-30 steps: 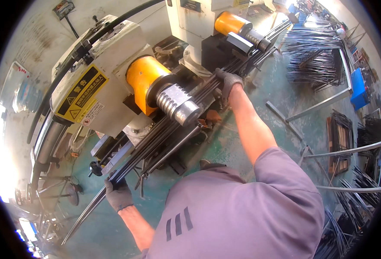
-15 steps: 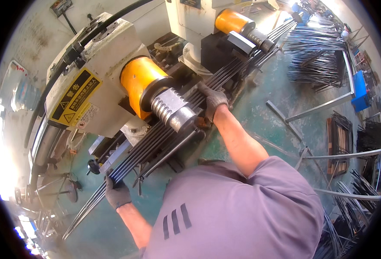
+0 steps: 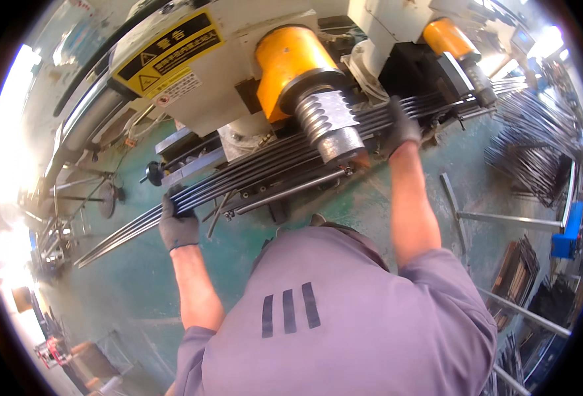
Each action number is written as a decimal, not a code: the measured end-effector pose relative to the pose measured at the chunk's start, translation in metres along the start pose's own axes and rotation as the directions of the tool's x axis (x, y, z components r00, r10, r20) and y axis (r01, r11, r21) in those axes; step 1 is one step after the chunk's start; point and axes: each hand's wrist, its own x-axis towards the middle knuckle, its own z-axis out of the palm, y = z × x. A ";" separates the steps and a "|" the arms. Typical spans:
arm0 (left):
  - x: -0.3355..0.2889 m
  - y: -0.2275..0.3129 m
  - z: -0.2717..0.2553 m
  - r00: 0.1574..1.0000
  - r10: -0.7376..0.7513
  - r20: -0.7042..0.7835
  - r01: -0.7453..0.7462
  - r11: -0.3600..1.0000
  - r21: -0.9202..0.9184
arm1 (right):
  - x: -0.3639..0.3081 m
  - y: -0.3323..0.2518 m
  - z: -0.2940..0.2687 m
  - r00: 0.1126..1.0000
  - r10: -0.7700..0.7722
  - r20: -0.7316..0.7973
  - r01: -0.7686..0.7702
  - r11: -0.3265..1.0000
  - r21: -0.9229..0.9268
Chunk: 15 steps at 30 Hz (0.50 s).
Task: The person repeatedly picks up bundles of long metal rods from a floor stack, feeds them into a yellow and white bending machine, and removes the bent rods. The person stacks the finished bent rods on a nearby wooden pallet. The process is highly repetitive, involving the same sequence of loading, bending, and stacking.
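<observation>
Your left hand [image 3: 180,224] is under the near-left stretch of a bundle of long metal rods [image 3: 248,174], with its gloved fingers partly curled around them. The rods lie side by side, slanting up from your left to your right; their left ends stick out past that hand, over the green floor [image 3: 126,290]. Your right hand [image 3: 402,131] is up against the same bundle, just right of the grooved shaft [image 3: 328,122]; it is blurred, so you cannot tell how far its fingers close on the rods.

The shaft sticks out from a yellow cylinder [image 3: 293,63] on the machine [image 3: 232,72] and crosses above the rods between your hands. A second yellow cylinder [image 3: 448,39] sits farther right. On your side of the bundle runs a round bar [image 3: 291,191]. A pile of rods [image 3: 532,148] lies at far right, near a blue box [image 3: 567,231].
</observation>
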 end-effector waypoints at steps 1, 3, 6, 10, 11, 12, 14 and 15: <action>-0.010 -0.013 0.013 0.999 0.017 -0.046 -0.016 1.000 0.014 | -0.016 0.013 0.008 1.000 0.013 0.019 -0.012 0.999 -0.049; -0.025 -0.032 0.021 0.990 -0.040 0.134 0.041 0.999 -0.002 | -0.013 0.025 0.008 0.996 0.030 0.085 -0.030 1.000 0.002; -0.038 -0.048 0.028 0.978 -0.144 0.149 0.144 0.990 0.016 | -0.020 0.014 0.013 0.988 0.130 0.087 -0.134 0.990 0.039; -0.054 -0.043 0.031 0.955 -0.210 0.209 0.213 0.977 0.007 | 0.050 0.009 -0.028 0.998 0.020 0.052 -0.019 1.000 -0.016; -0.054 -0.037 0.025 0.944 -0.222 0.243 0.229 0.973 -0.002 | 0.072 0.000 -0.046 0.995 0.056 0.082 -0.054 0.998 -0.026; -0.054 -0.034 0.024 0.948 -0.182 0.261 0.220 0.968 -0.123 | 0.093 -0.011 -0.065 0.990 0.091 0.109 -0.087 0.995 -0.039; -0.054 -0.017 0.026 0.968 -0.137 0.210 0.179 0.964 -0.195 | 0.103 -0.029 -0.072 0.984 0.083 0.159 -0.069 0.993 -0.092; -0.055 -0.004 0.018 0.979 -0.115 0.171 0.154 0.960 -0.234 | 0.072 -0.035 -0.052 0.977 0.120 0.179 -0.093 0.984 -0.151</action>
